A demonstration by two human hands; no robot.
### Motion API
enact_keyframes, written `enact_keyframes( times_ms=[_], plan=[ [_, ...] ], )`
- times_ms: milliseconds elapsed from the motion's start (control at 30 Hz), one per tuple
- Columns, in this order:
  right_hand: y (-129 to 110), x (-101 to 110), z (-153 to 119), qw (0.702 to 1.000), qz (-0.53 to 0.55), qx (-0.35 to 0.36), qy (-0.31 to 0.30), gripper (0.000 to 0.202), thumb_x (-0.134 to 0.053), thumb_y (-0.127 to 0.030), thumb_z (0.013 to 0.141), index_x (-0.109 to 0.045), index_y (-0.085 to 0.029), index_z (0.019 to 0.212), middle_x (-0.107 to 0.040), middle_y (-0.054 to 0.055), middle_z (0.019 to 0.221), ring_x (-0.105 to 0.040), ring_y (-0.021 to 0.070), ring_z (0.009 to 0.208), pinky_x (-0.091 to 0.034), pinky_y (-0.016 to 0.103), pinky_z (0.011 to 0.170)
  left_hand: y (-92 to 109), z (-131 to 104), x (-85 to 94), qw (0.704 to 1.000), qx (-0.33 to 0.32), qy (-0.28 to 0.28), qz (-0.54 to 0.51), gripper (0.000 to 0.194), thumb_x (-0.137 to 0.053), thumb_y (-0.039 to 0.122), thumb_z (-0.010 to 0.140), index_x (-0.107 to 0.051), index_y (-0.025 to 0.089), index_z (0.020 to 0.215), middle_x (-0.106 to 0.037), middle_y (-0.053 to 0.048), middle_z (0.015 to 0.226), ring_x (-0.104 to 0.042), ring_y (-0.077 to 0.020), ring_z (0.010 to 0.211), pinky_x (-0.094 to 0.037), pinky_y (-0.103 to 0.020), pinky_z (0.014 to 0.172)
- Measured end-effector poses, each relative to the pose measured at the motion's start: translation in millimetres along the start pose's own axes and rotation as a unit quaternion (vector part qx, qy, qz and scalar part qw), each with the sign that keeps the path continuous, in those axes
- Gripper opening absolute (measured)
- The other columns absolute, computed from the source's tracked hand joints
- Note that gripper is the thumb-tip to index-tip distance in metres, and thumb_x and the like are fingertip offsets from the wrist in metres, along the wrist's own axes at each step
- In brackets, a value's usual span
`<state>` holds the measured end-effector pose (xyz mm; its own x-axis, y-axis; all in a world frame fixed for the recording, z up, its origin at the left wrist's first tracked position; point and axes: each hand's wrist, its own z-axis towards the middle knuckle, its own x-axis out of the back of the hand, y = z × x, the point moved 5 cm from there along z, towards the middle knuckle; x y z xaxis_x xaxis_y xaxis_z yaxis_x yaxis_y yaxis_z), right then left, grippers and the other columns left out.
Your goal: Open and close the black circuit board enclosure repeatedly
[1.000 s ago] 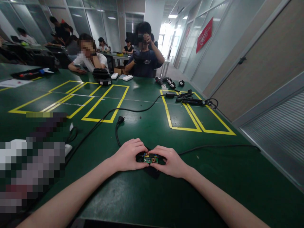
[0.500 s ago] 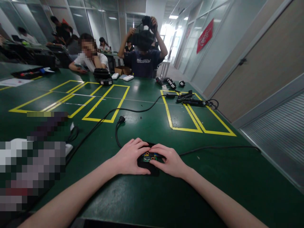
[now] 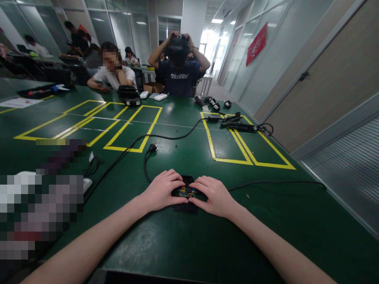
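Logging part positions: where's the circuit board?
Head view, lower middle: the circuit board is between the left hand and right hand, a black piece showing just below.

The worktop [image 3: 142, 248] looks smooth and glossy, the case [image 3: 186, 208] matt plastic, the cable [image 3: 166, 138] smooth plastic, the sheet [image 3: 20, 103] paper.

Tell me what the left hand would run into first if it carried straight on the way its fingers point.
Most likely the right hand, facing the left hand across a narrow gap. The circuit board sits between them, perhaps slightly lower; depth is unclear, so it could come first.
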<state>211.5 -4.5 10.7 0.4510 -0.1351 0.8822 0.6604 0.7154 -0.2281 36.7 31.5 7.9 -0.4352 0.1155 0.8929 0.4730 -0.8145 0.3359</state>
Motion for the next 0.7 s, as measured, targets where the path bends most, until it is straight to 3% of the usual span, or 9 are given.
enact_keyframes(
  times_ms=[200, 333, 533, 700],
  plan=[
    [2.1, -2.0, -1.3, 1.000, 0.019, -0.022, -0.011, 0.020, -0.068, -0.032, 0.096, -0.069, -0.020, 0.113, -0.073, 0.008, 0.096, -0.070, 0.0221, 0.085, -0.056, 0.033, 0.073, -6.1, -3.0, 16.4, 0.998, 0.035, 0.043, -0.038, 0.025, -0.074, 0.043, 0.092, -0.072, 0.020, 0.101, -0.066, -0.006, 0.103, -0.064, -0.0227, 0.097, -0.053, -0.034, 0.083],
    [1.7, -4.1, -2.2, 0.999, 0.020, -0.035, -0.005, 0.022, -0.069, -0.031, 0.094, -0.069, -0.020, 0.113, -0.074, 0.007, 0.094, -0.071, 0.0228, 0.084, -0.057, 0.033, 0.073, -12.1, -5.5, 14.6, 0.997, 0.054, -0.031, -0.039, 0.021, -0.070, 0.040, 0.094, -0.069, 0.020, 0.100, -0.063, -0.001, 0.095, -0.063, -0.0144, 0.073, -0.048, -0.026, 0.066],
    [3.2, -8.2, -2.1, 0.998, -0.012, -0.058, -0.010, 0.025, -0.069, -0.033, 0.095, -0.069, -0.021, 0.116, -0.077, 0.009, 0.099, -0.074, 0.0246, 0.088, -0.058, 0.033, 0.073, -12.8, -4.0, 10.5, 0.998, 0.045, -0.017, -0.045, 0.017, -0.061, 0.031, 0.101, -0.070, 0.021, 0.111, -0.068, -0.003, 0.099, -0.068, -0.0166, 0.084, -0.049, -0.025, 0.073],
    [8.1, -6.3, -3.1, 0.998, -0.018, -0.056, -0.020, 0.031, -0.065, -0.036, 0.099, -0.067, -0.020, 0.126, -0.079, 0.010, 0.103, -0.076, 0.0250, 0.089, -0.058, 0.033, 0.072, -16.9, -3.7, 8.5, 0.996, 0.064, 0.000, -0.059, 0.015, -0.059, 0.033, 0.102, -0.067, 0.021, 0.108, -0.069, 0.001, 0.084, -0.066, -0.0155, 0.075, -0.047, -0.024, 0.068]
  ],
)
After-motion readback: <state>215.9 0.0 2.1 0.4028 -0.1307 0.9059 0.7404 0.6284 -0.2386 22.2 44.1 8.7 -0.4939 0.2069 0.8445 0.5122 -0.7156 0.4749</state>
